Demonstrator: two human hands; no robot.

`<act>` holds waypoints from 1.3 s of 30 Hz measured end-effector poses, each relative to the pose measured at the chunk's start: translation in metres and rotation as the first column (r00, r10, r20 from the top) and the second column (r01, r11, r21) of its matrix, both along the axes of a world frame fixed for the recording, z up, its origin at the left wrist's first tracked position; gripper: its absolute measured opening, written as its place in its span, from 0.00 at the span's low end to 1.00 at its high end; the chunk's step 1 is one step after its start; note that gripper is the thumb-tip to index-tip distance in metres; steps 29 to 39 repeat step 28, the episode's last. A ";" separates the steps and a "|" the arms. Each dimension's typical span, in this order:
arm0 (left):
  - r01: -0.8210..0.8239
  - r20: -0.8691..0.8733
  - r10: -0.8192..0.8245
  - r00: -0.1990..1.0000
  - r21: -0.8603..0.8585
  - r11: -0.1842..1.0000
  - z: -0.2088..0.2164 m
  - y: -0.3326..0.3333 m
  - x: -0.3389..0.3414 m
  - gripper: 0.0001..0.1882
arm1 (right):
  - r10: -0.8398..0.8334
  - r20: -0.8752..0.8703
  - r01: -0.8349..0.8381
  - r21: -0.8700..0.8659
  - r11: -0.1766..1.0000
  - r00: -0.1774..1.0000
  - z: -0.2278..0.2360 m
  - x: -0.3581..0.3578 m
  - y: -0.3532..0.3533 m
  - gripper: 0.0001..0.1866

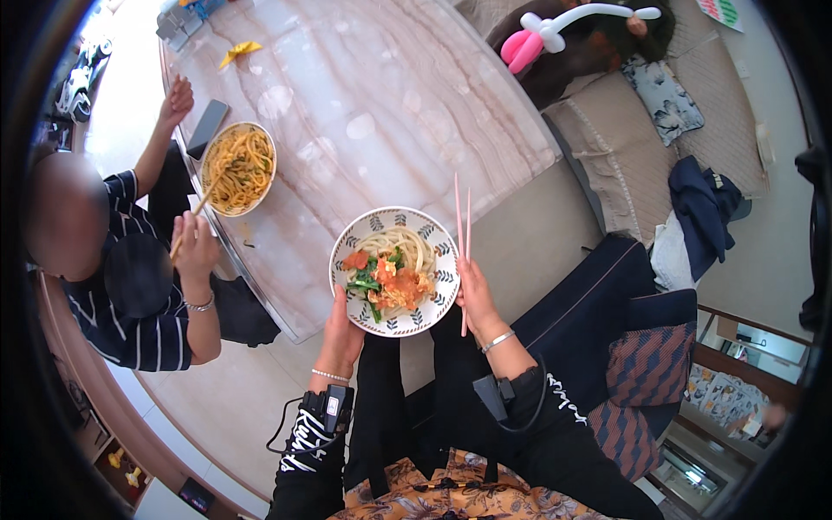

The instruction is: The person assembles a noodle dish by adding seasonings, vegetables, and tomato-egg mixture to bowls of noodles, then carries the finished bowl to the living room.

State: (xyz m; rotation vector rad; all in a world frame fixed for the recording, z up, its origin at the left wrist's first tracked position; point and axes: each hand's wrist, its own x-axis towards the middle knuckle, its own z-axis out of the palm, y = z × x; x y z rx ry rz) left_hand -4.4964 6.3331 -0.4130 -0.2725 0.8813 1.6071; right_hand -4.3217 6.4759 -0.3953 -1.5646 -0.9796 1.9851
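Observation:
A white plate [345, 238] with a dark leaf pattern round its rim is held between my two hands, above my lap at the table's near edge. On it lie pale noodles [414, 247] topped with tomato, egg and green leaves. My left hand [343, 332] grips the plate's lower left edge, its fingers hidden beneath. At the right edge my right hand [477, 293] holds the plate together with a pair of pink chopsticks [463, 217], which point away from me.
Left, a person [130, 286] in a striped shirt holds chopsticks over a noodle bowl [270, 178] on the marble table [390, 113]. A phone [207, 128] lies beside it. At right stand a dark sofa [572, 303] and a beige one [598, 156], where someone holds a balloon [524, 45].

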 end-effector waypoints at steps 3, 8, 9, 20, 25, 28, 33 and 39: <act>-0.024 -0.035 0.024 0.999 -0.007 1.000 -0.032 0.020 -0.004 0.31 | 0.034 0.009 -0.034 -0.016 0.999 0.999 -0.034 -0.010 0.022 0.15; -0.047 -0.003 0.047 0.999 -0.030 0.998 -0.071 0.054 -0.007 0.31 | 0.078 0.022 -0.077 -0.028 0.997 0.997 -0.067 -0.017 0.062 0.14; -0.049 -0.006 0.049 0.999 -0.060 0.997 -0.075 0.059 -0.007 0.31 | 0.081 0.028 -0.080 -0.027 0.996 0.996 -0.070 -0.019 0.066 0.14; -0.058 0.035 0.062 0.997 -0.105 0.993 -0.089 0.086 -0.007 0.30 | 0.074 0.031 -0.074 -0.007 0.997 0.997 -0.093 -0.020 0.090 0.16; -0.102 0.069 0.108 0.992 -0.083 0.991 -0.076 0.078 0.001 0.29 | -0.063 0.069 0.054 0.123 0.991 0.996 -0.079 -0.009 0.083 0.21; 0.172 0.017 -0.179 0.984 -0.382 0.908 -0.059 0.056 0.022 0.32 | -0.114 0.023 0.112 0.058 0.992 0.993 -0.063 0.006 0.071 0.25; 0.172 0.017 -0.179 0.984 -0.382 0.908 -0.059 0.056 0.022 0.32 | -0.114 0.023 0.112 0.058 0.992 0.993 -0.063 0.006 0.071 0.25; 0.172 0.017 -0.179 0.984 -0.382 0.908 -0.059 0.056 0.022 0.32 | -0.114 0.023 0.112 0.058 0.992 0.993 -0.063 0.006 0.071 0.25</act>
